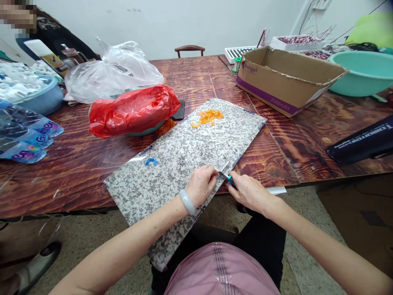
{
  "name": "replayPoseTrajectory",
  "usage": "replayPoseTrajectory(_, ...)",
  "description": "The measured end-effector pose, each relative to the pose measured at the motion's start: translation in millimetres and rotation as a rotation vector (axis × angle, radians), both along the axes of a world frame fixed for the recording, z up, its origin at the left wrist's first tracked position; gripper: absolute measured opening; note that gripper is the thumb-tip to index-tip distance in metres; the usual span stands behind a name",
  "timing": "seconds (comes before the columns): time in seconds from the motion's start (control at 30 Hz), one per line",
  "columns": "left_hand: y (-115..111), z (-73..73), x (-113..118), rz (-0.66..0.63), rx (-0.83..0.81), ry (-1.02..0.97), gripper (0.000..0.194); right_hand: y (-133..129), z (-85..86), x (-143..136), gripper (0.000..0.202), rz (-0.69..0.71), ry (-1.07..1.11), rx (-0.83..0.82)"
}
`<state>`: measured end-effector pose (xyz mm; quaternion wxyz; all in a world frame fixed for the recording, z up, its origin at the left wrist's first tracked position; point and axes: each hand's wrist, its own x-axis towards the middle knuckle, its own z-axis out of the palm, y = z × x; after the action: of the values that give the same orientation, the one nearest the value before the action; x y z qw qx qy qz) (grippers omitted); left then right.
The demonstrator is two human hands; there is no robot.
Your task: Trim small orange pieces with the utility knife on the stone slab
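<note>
My right hand (pixel 247 190) grips a small knife (pixel 232 181) with a black and teal handle, its blade pointing left toward my left fingertips. My left hand (pixel 201 184), with a pale bangle on the wrist, is closed in a pinch near the blade's tip. What it pinches is too small to make out. Beside the blade is a short pale strip (pixel 226 166). Both hands are over the right front edge of a speckled grey slab (pixel 172 172). On the slab lie orange pieces (pixel 208 116), a few blue pieces (pixel 151 162) and many thin clear strands (pixel 229 133).
A red plastic bag (pixel 132 110) covers a bowl behind the slab. A cardboard box (pixel 285 84), a teal basin (pixel 362 73) and a dark cylinder (pixel 362 139) stand right. Plastic bottles (pixel 27 135) lie left. Another person (pixel 61 32) is at the far left.
</note>
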<state>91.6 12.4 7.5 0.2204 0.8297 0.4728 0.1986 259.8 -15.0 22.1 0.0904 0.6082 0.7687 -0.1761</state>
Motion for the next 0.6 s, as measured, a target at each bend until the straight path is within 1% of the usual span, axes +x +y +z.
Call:
replayPoseTrajectory(0.2, 1.1, 1.1, 0.0, -0.021, -0.011, 0.020, 0.012, -1.8, 4.0, -6.5, 0.021, -0.015, -0.041, -0.003)
replayPoseTrajectory(0.37, 0.6, 5.4, -3.7, -0.052, -0.031, 0.090, 0.012, -0.9, 6.3, -11.2, 0.017, -0.039, -0.114, -0.035)
replayPoseTrajectory(0.6, -4.2, 10.0, -12.6, -0.090, -0.066, 0.189, 0.013, 6.2, 1.4, -20.5, 0.013, -0.077, -0.181, -0.062)
